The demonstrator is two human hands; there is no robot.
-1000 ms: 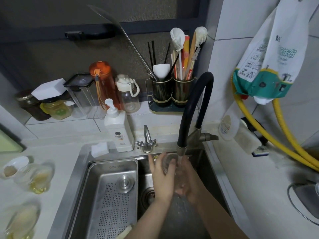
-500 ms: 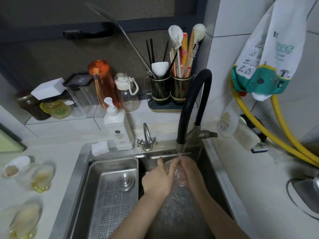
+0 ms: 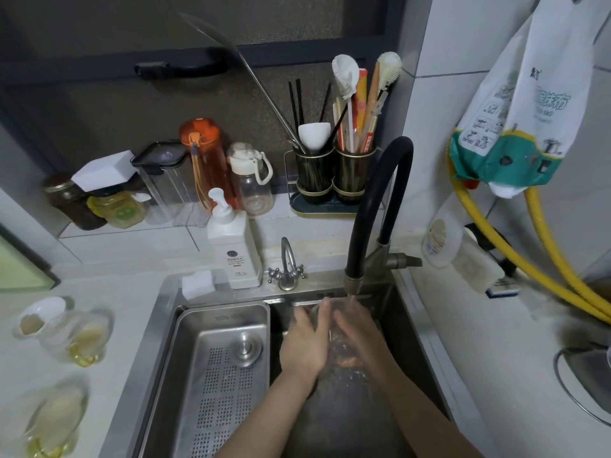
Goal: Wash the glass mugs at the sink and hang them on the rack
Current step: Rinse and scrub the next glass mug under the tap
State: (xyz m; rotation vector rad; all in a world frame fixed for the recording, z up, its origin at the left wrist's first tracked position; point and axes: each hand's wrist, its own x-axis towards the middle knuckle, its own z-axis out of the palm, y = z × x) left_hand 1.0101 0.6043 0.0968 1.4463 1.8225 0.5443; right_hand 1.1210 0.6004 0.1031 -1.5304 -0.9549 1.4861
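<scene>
A clear glass mug (image 3: 334,338) sits between my two hands in the sink basin (image 3: 406,342), under water running from the black curved faucet (image 3: 373,206). My left hand (image 3: 305,342) wraps its left side and my right hand (image 3: 357,328) presses its right side; most of the mug is hidden by my fingers. On the counter at the left stand two glass mugs with yellowish liquid, one (image 3: 84,337) near a small white bowl and one (image 3: 54,421) lower down. No rack is in view.
A perforated steel drain tray (image 3: 218,375) fills the sink's left half. Behind the sink are a white soap pump bottle (image 3: 233,246), a small tap (image 3: 287,267), bottles and a utensil holder (image 3: 334,173). Yellow hoses (image 3: 542,259) run along the right wall.
My hands and the mug dropped lower into the basin under the stream, and my left hand turned from fingers-up to wrapped over the mug. The camera tilted slightly.
</scene>
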